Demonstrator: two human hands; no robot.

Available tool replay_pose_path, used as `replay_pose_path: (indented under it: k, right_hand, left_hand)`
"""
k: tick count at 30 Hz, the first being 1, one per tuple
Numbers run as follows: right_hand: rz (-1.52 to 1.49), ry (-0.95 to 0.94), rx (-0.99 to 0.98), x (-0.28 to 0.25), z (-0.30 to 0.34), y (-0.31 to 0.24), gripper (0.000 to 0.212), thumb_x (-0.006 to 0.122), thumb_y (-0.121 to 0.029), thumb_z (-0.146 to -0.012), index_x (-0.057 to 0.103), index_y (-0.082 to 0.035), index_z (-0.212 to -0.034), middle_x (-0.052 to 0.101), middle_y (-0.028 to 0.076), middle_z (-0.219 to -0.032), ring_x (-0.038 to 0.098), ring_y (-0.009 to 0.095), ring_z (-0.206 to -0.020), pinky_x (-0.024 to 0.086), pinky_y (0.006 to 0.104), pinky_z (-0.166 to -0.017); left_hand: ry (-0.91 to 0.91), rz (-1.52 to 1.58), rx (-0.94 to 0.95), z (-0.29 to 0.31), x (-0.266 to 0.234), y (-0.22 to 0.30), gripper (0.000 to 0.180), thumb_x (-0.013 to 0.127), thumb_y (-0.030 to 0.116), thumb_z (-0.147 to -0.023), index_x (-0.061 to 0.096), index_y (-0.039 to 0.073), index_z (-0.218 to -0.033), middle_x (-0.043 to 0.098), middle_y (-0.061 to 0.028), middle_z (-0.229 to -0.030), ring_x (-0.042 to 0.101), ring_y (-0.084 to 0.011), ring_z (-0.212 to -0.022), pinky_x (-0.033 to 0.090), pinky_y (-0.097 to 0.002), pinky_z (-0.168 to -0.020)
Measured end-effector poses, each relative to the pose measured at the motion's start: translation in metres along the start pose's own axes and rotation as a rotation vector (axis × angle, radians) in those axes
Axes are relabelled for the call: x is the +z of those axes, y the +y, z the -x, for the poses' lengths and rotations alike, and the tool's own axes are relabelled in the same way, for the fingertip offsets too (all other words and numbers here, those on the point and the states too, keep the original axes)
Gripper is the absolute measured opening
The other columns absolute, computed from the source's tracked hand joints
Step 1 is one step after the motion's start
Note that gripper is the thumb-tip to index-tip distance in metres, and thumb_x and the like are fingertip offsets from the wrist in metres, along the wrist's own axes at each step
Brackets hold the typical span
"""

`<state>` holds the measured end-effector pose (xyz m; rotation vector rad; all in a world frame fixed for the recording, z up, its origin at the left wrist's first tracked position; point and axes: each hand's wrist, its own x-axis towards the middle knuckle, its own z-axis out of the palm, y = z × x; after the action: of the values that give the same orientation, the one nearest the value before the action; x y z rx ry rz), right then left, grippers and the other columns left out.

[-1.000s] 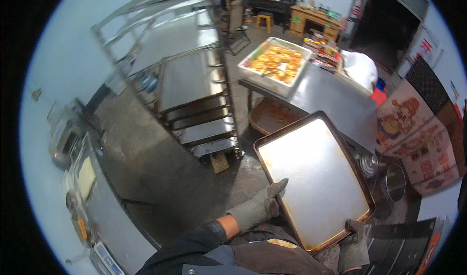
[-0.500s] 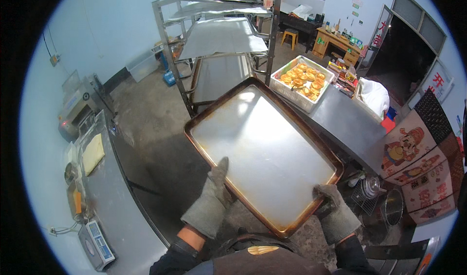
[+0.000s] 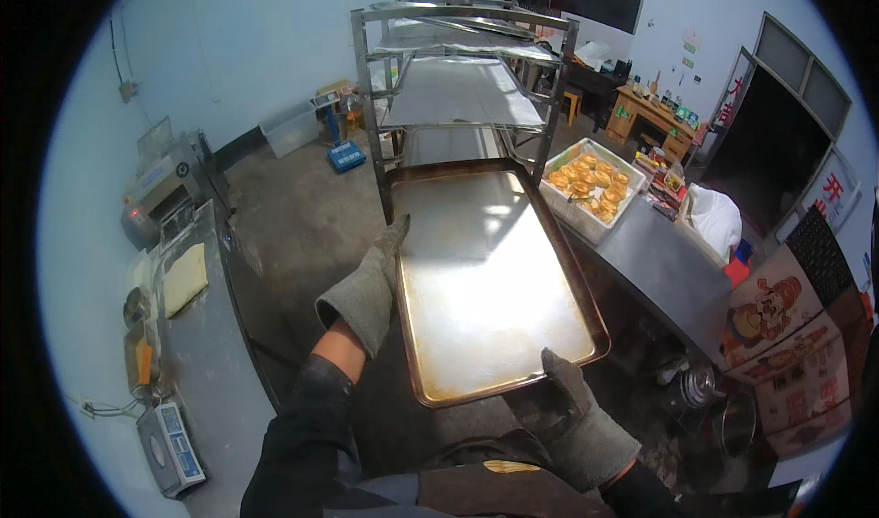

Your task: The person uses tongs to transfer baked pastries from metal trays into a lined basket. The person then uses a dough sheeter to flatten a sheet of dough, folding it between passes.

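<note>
A large metal baking tray (image 3: pixel 481 289) with a browned rim is held level before me, nothing lying on it. My left hand (image 3: pixel 380 271), in a thick grey glove, grips the tray's left edge with the thumb on top. At the near right corner my right hand (image 3: pixel 581 417), gloved likewise, pinches the rim, thumb above and fingers hidden underneath. The tray's far edge is at the front of a metal rack (image 3: pixel 554 97) that bears several trays (image 3: pixel 458 92). From this view I cannot tell whether the held tray touches the rack.
On the right, a steel table (image 3: pixel 641 261) bears a white crate (image 3: pixel 595 229) of golden baked pastries (image 3: pixel 586 184). Along the left wall runs a worktop (image 3: pixel 206 353) with a scale (image 3: pixel 174 449) and a dough sheet (image 3: pixel 186 280). A blue case (image 3: pixel 346 157) lies on the floor.
The tray has turned to point more straight ahead and moved toward the rack. My left hand has gone forward along its side; my right hand has shifted left and lower with the near corner.
</note>
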<state>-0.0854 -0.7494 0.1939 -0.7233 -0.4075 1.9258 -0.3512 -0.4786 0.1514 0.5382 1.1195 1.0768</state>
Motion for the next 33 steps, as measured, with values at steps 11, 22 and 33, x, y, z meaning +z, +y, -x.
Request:
replay_pose_path:
  k: [11,22,33]
  right_hand:
    - [0.282,-0.197,0.136,-0.022,-0.097,-0.074,0.066,0.055,-0.048,-0.104,0.046,0.001,-0.147,0.056,0.020,-0.141,0.056,0.027,-0.130,0.047,0.0407,-0.112]
    - [-0.135,-0.165,0.457,-0.038,-0.263,-0.136,0.066,0.068,-0.048,-0.099,0.051,-0.001,-0.142,0.061,0.021,-0.132,0.063,0.032,-0.123,0.057,0.0439,-0.101]
    - [-0.156,-0.153,0.406,-0.030,-0.388,-0.198,0.043,0.072,-0.033,-0.097,0.060,-0.005,-0.128,0.068,0.019,-0.118,0.069,0.031,-0.108,0.063,0.0451,-0.089]
  left_hand:
    - [-0.065,0.155,0.099,-0.035,0.017,0.034,0.047,0.055,0.034,-0.108,0.053,0.000,-0.141,0.063,-0.0153,-0.130,0.064,-0.0251,-0.115,0.056,-0.0338,-0.096]
    - [-0.079,0.276,0.282,-0.045,0.046,0.011,0.043,0.058,0.033,-0.106,0.057,0.001,-0.135,0.064,-0.0142,-0.126,0.065,-0.0264,-0.113,0.058,-0.0371,-0.094]
    - [-0.215,0.557,0.312,-0.134,0.062,-0.003,0.044,0.049,0.033,-0.109,0.051,0.005,-0.142,0.060,-0.0149,-0.138,0.061,-0.0290,-0.124,0.050,-0.0439,-0.108]
